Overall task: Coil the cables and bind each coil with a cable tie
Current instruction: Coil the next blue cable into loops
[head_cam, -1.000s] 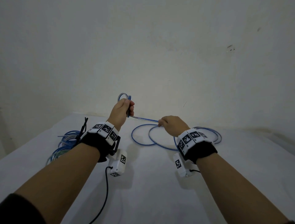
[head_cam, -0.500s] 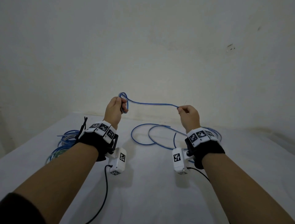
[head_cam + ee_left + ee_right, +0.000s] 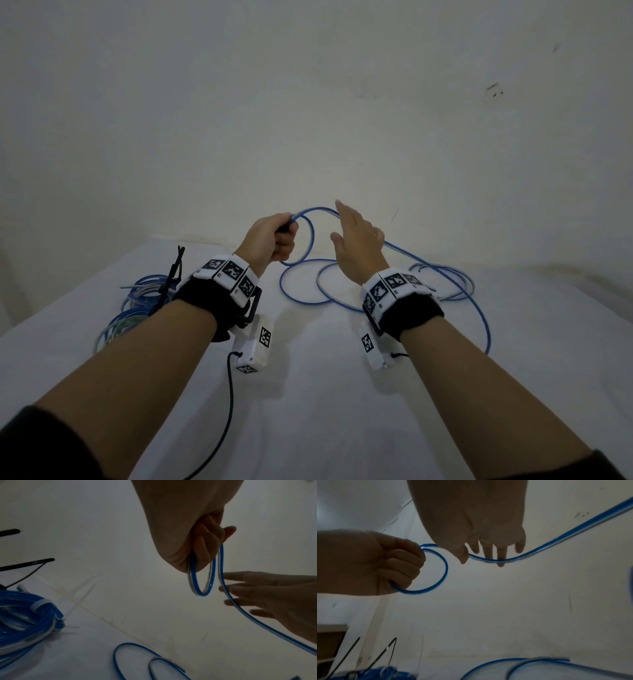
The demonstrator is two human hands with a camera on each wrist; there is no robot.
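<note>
My left hand (image 3: 274, 236) is raised above the table and grips a small loop of the blue cable (image 3: 311, 240) in its fist. The wrist views show the loop (image 3: 200, 593) hanging below the curled fingers (image 3: 406, 566). My right hand (image 3: 356, 236) is close beside it, flat, with straight fingers. The cable (image 3: 556, 536) runs across those fingertips (image 3: 500, 561) without being gripped. The rest of the cable lies in loose rings on the table (image 3: 298, 294) and trails off to the right (image 3: 483, 318).
At the left lie coiled blue cables (image 3: 137, 301); one coil (image 3: 25, 615) is bound with a white tie (image 3: 40, 603). Loose white ties (image 3: 80, 588) and black ties (image 3: 174, 270) lie beside them. The white table (image 3: 308, 411) meets a bare wall behind.
My right hand has let go of the cable it was pinching, moved left toward my left hand and opened flat. A bigger loop now hangs from my left fist.
</note>
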